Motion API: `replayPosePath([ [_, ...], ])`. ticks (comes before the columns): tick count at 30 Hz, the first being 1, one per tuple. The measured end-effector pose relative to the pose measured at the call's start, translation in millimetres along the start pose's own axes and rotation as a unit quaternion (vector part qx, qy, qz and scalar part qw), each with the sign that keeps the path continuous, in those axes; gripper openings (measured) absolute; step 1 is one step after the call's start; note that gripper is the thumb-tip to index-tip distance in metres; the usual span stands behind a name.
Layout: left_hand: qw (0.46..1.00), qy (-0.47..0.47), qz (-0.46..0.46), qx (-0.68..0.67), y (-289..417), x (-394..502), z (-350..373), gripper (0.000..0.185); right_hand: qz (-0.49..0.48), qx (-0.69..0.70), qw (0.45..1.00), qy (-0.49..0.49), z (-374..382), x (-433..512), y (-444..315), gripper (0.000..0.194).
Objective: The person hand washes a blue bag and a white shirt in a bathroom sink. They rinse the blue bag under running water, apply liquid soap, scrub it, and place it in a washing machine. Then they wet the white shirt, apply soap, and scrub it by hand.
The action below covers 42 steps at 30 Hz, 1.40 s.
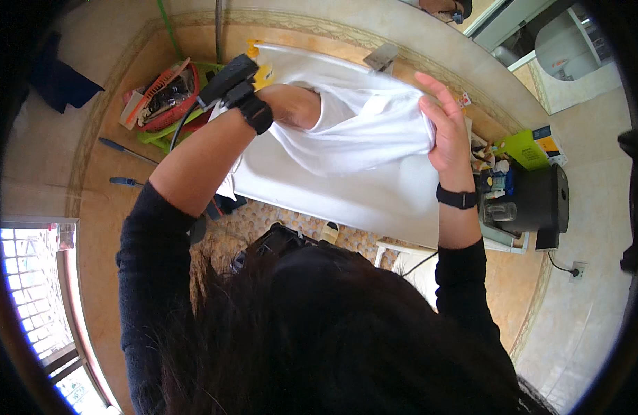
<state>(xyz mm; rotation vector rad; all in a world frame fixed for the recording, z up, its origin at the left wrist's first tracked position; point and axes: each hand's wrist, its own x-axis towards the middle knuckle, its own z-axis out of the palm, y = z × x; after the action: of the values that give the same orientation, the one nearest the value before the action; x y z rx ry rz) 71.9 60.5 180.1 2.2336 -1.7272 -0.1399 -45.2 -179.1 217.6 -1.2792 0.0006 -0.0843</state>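
A white cloth garment is stretched between my two hands above a white bathtub. My left forearm reaches into an opening of the garment, so the left hand is hidden inside the fabric. A black device is strapped near that wrist, with a cable hanging from it. My right hand is at the garment's right edge, with the hem pinched between thumb and palm and the upper fingers extended. A black band is around the right wrist. Folds of the cloth hang over the tub's basin.
A red basket of small items stands beyond the left end. A yellow pump bottle and a metal faucet are at the far rim. To the right are bottles, a glass jar and a black bin. A slipper lies on the pebbled floor.
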Motion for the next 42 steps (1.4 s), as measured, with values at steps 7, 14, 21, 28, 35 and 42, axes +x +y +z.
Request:
replayPosePath([
  [7, 0.781, 0.021, -0.022, -0.623, 1, -15, -37, 0.043, -0.04, -0.117, 0.99, 0.066, -29, 10, 16, 0.024],
  [14, 0.689, 0.177, -0.081, -0.698, -14, -66, -91, 0.036, -0.05, -0.087, 0.988, 0.119, -66, 12, -2, 0.021],
  [21, 0.659, 0.32, -0.358, -0.579, -15, -89, -90, 0.007, -0.117, 0.07, 0.99, -0.027, -39, -4, -47, 0.06],
  [28, 0.715, 0.541, -0.275, -0.348, -21, -99, -100, 0.017, -0.074, -0.137, 0.986, -0.052, -25, -1, -43, 0.061],
  [35, 0.704, 0.452, -0.329, -0.438, -21, -110, -81, 0.02, -0.074, 0.015, 0.997, 0.015, -32, 1, -47, 0.05],
  [42, 0.672, 0.29, -0.206, -0.65, -7, -127, -67, 0.05, -0.099, 0.066, 0.993, 0.007, -30, -1, -64, 0.047],
])
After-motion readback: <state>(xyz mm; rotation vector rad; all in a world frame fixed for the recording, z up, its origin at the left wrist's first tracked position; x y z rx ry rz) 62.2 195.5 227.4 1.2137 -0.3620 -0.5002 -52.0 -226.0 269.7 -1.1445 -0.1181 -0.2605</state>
